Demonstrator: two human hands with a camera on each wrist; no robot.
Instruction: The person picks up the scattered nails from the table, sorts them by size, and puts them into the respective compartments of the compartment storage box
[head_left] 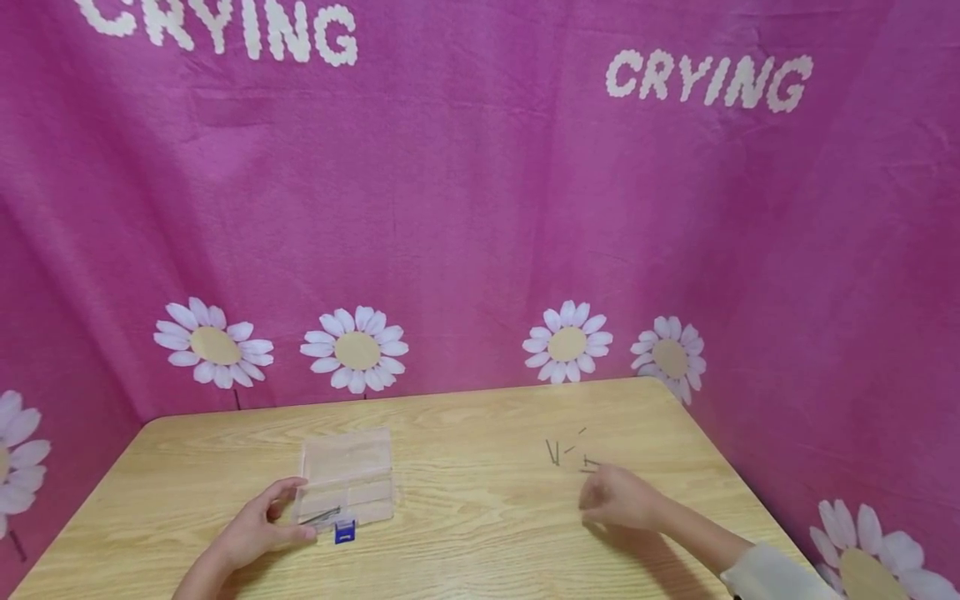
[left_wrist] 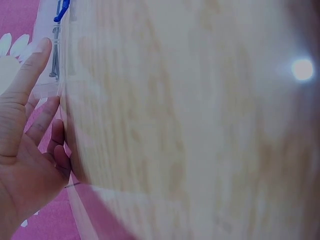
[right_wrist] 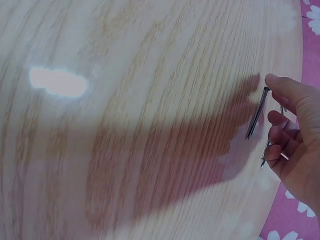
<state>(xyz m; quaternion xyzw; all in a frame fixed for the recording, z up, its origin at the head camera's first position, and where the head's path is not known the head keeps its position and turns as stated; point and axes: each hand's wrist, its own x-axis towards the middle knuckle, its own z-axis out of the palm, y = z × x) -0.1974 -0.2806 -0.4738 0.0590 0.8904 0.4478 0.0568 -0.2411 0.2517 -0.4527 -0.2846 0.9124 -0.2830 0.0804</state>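
Observation:
A clear plastic compartment box (head_left: 347, 460) lies lid up on the table, with a blue latch (head_left: 345, 532) at its front. Several dark nails (head_left: 322, 515) lie in its front left compartment. My left hand (head_left: 258, 529) rests at the box's left side, thumb at the front corner and fingers along the edge. On the right, my right hand (head_left: 622, 498) is low over the table beside loose nails (head_left: 553, 452). In the right wrist view its thumb and loosely bent fingers are apart, with one nail (right_wrist: 257, 114) overlapping near the thumb tip; I cannot tell whether they touch.
The wood-grain table (head_left: 465, 483) spans the space between box and loose nails. Its far edge runs along a pink curtain (head_left: 465, 250) printed with daisies and white lettering. The curtain also hangs close on both sides.

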